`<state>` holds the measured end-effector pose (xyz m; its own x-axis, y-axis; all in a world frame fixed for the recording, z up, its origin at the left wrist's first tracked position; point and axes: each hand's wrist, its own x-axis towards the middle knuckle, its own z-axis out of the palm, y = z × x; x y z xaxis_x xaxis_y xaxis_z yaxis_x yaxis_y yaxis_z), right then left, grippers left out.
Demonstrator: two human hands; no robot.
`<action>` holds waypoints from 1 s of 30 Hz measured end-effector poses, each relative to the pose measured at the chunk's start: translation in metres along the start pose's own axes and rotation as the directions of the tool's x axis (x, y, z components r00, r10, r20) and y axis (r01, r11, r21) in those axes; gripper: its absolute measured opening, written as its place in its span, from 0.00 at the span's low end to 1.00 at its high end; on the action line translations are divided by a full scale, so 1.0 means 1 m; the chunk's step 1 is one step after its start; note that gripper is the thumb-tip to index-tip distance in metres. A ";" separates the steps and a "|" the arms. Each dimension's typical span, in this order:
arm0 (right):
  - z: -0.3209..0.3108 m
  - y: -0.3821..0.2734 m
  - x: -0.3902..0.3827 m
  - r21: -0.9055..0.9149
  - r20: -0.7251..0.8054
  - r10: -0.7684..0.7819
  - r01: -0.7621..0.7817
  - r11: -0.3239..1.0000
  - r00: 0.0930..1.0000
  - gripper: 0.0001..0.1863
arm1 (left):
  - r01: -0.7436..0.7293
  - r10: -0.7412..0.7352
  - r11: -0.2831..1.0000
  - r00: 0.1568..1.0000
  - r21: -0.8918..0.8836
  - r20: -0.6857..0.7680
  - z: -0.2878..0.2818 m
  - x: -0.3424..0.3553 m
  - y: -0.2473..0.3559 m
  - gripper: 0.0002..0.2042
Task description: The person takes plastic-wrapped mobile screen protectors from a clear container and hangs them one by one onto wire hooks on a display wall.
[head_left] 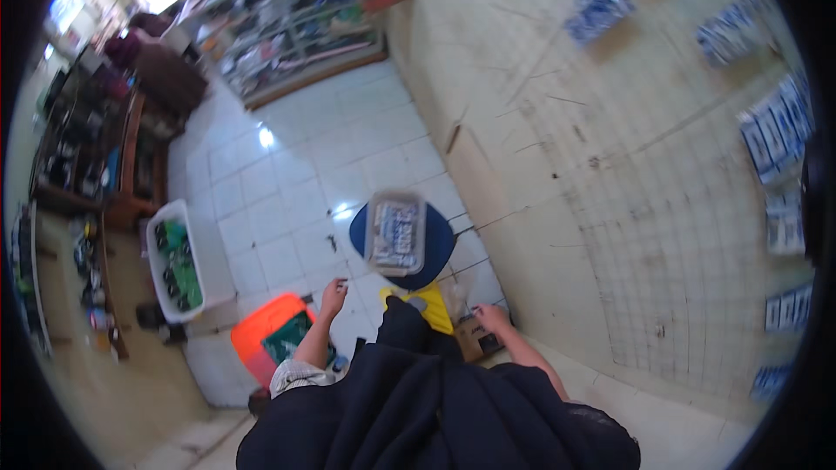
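My left hand (pixel 333 298) is held out over the tiled floor, left of a blue stool (pixel 441 239). Its fingers are loosely bent and slightly apart, with nothing visible in them. On the stool sits a clear plastic box (pixel 421 248) holding several blue-and-white packets (pixel 396 231). My right hand (pixel 493 318) is right of the stool, above a brown cardboard box (pixel 475 341). Its fingers point inward, loosely apart, and I make out nothing held. Neither hand touches the stool or the plastic box. A yellow item (pixel 433 306) lies between my dark clothing and the stool.
A white tub (pixel 198 271) with green-and-black items stands at left, near an orange container (pixel 259 331). Shelves (pixel 131 148) line the left side. A glass display case (pixel 296 35) stands ahead. Blue-and-white packets (pixel 599 9) hang on the right wall (pixel 540 165). Another person (pixel 161 65) stands far left.
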<state>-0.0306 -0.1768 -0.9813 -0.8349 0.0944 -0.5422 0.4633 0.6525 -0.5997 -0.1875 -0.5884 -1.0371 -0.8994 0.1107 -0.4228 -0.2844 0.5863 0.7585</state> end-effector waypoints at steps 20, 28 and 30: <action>0.096 -0.036 0.324 -0.070 -0.029 -0.345 0.342 0.937 0.938 0.11 | 0.111 -0.163 0.925 0.980 -0.364 -0.114 0.146 0.132 -0.026 0.12; 0.154 -0.010 0.454 -0.296 -0.198 -0.512 0.447 0.844 0.836 0.25 | -0.010 -0.004 0.991 0.994 -0.133 -0.106 0.226 0.215 -0.074 0.25; 0.160 -0.005 0.472 -0.401 -0.251 -0.476 0.357 0.844 0.843 0.28 | -0.117 0.108 0.993 0.976 -0.035 -0.190 0.234 0.224 -0.076 0.26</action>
<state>-0.3800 -0.2557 -1.3283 -0.9988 -0.0419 -0.0240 -0.0261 0.8858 -0.4633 -0.2903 -0.4206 -1.3054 -0.9716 0.0188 -0.2359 -0.1885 0.5413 0.8195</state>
